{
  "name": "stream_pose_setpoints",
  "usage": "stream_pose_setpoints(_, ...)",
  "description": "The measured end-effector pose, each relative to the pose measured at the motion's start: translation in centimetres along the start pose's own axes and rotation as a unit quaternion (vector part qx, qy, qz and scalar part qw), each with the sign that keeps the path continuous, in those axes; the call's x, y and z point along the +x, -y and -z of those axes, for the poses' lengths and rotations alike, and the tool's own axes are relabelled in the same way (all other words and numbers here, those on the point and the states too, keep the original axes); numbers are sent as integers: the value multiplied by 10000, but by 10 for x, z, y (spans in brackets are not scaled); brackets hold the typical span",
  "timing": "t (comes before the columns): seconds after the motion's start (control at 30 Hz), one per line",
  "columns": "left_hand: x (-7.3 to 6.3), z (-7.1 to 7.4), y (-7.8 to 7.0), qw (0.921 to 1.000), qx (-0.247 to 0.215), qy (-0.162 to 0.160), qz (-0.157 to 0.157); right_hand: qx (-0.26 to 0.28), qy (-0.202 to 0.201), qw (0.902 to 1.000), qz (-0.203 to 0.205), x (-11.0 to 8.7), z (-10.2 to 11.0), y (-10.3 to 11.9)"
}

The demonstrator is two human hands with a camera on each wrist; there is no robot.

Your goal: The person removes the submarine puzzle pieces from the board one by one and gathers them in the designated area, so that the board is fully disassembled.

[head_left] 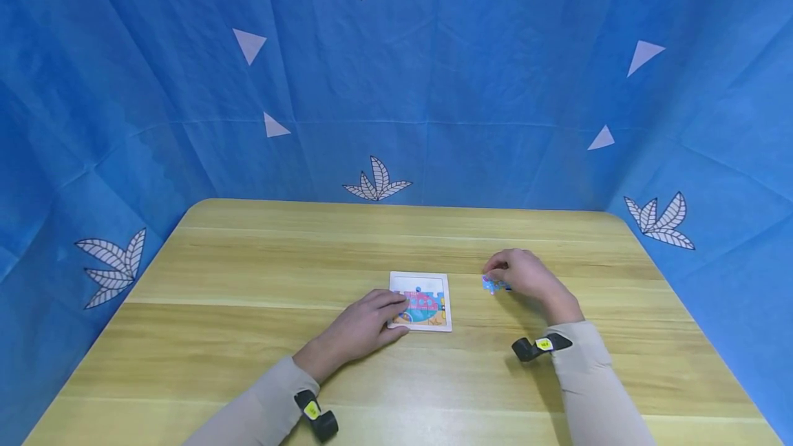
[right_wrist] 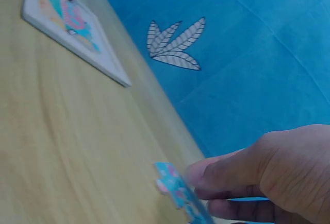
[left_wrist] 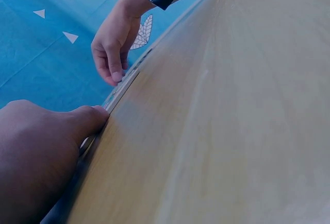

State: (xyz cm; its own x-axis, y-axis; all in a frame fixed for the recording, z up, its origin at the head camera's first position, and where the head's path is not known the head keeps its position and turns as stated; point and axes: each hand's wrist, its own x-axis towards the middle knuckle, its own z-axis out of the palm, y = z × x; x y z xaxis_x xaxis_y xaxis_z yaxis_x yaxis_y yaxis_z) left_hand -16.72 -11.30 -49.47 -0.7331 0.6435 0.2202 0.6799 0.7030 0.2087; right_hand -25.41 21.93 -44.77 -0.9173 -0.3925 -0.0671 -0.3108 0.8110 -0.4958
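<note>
A square jigsaw puzzle in a white tray lies on the table, its picture pink, teal and orange with a pale area at the back. My left hand rests at its left side, fingers reaching over the puzzle and thumb along the front edge. That thumb meets the tray edge in the left wrist view. To the right of the tray, my right hand pinches at a blue-and-pink puzzle piece among loose pieces at table level. Its fingers hide part of them, and their number cannot be made out.
The wood-grain table has rounded far corners. A blue curtain with white leaves and triangles hangs behind it and on both sides. Black bands with small devices are strapped over both sleeves.
</note>
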Motion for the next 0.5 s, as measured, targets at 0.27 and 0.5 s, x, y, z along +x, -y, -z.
stream_pose_setpoints(0.27,0,2,-1,10000,-5,50,20,-66,211,9998,34,-2,4,-6)
stream_pose_setpoints(0.5,0,2,-1,10000,-4,67,38,-199,70,9996,193,-1,2,-6)
